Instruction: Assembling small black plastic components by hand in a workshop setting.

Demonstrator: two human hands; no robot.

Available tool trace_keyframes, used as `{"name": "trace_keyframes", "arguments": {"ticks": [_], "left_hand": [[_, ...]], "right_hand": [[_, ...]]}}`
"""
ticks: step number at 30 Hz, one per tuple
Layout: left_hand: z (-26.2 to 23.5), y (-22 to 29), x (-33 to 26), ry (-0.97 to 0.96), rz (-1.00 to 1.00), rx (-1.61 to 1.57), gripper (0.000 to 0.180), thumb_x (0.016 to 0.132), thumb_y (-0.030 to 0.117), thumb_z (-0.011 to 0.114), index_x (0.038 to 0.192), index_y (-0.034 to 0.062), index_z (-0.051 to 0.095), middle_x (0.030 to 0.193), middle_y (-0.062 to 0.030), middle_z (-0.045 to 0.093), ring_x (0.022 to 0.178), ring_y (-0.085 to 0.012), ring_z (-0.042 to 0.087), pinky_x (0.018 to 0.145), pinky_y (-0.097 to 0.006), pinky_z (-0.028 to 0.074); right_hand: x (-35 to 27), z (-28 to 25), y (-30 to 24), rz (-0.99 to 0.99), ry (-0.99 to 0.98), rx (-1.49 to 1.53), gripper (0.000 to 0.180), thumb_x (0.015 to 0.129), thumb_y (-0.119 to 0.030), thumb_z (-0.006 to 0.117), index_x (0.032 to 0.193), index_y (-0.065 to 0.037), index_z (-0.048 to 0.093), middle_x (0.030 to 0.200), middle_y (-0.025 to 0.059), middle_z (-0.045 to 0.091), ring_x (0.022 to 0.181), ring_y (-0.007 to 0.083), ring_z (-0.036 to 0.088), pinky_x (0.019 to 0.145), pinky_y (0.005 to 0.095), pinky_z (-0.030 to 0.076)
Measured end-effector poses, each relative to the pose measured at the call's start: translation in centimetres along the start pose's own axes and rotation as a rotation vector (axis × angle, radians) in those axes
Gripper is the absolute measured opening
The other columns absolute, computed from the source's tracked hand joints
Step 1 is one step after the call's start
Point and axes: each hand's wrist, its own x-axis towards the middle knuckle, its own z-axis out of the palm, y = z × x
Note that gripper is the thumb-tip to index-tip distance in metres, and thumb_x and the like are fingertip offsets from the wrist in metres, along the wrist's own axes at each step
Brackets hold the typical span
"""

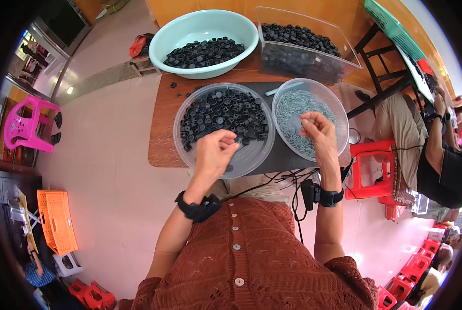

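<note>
Bench (pixel 161 150): small, brown, with bowls.
Left hand (pixel 214 151): pinching a black cap over the cap bowl (pixel 189 155).
Right hand (pixel 319 132): pinching small metal bits over the clip bowl (pixel 339 111).
Left to do: both bowls hold plenty.

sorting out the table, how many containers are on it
4: a clear bowl of black caps under the left hand, a clear bowl of small metal pieces under the right hand, a teal basin, a clear bin.

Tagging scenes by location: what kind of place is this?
Likely a small hand-assembly workshop: clear bowl of black caps, bowl of small metal pieces, full bin of caps, another seated person nearby.
</note>
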Motion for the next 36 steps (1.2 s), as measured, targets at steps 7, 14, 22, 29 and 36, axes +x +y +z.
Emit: {"name": "trace_keyframes", "arguments": {"ticks": [7, 14, 22, 29, 36], "left_hand": [[2.7, 0.9, 0.2, 0.147, 0.160, 0.410, 0.028, 0.063, 0.014, 0.078, 0.086, 0.0026, 0.066, 0.073, -0.0078, 0.060, 0.060, -0.0187, 0.056, 0.056, -0.031, 0.046], [3.1, 0.9, -0.4, 0.108, 0.143, 0.460, 0.028, 0.065, 0.010, 0.076, 0.090, 0.0062, 0.064, 0.076, -0.0086, 0.057, 0.069, -0.0267, 0.060, 0.060, -0.037, 0.046], [-3.7, -0.2, -0.7, 0.030, 0.025, -0.139, 0.022, 0.069, 0.001, 0.069, 0.091, 0.0035, 0.068, 0.072, -0.0079, 0.061, 0.056, -0.0127, 0.057, 0.055, -0.026, 0.046], [-5.7, 1.2, -1.9, -0.126, -0.020, 0.262, 0.015, 0.069, 0.003, 0.070, 0.084, 0.0003, 0.068, 0.072, -0.0085, 0.060, 0.063, -0.0190, 0.058, 0.059, -0.029, 0.045], [-4.3, 0.5, -2.0, -0.119, 0.184, 0.535, 0.018, 0.067, 0.006, 0.071, 0.084, 0.0018, 0.067, 0.075, -0.0076, 0.057, 0.076, -0.0228, 0.051, 0.070, -0.035, 0.042]], "right_hand": [[-1.1, 0.3, -0.7, -0.005, -0.032, 0.014, 0.011, 0.082, -0.003, 0.059, 0.092, 0.002, 0.061, 0.078, 0.0022, 0.060, 0.067, 0.0067, 0.055, 0.061, 0.0210, 0.048], [-1.3, 1.2, 0.1, -0.011, -0.080, 0.015, 0.012, 0.081, -0.001, 0.060, 0.092, 0.003, 0.061, 0.077, 0.0019, 0.061, 0.065, 0.0057, 0.055, 0.061, 0.0202, 0.048], [-1.4, 0.6, 0.1, -0.026, -0.012, -0.004, 0.012, 0.081, 0.002, 0.059, 0.093, 0.003, 0.061, 0.078, 0.0024, 0.060, 0.067, 0.0061, 0.055, 0.060, 0.0197, 0.047], [-1.8, 2.2, 0.4, -0.024, -0.051, -0.024, 0.010, 0.081, 0.002, 0.059, 0.091, 0.003, 0.061, 0.077, 0.0016, 0.060, 0.065, 0.0051, 0.054, 0.061, 0.0191, 0.046], [-2.3, 2.6, -0.2, -0.028, -0.031, -0.029, 0.010, 0.081, 0.002, 0.059, 0.091, 0.003, 0.062, 0.076, 0.0015, 0.061, 0.064, 0.0051, 0.054, 0.061, 0.0188, 0.045]]}}
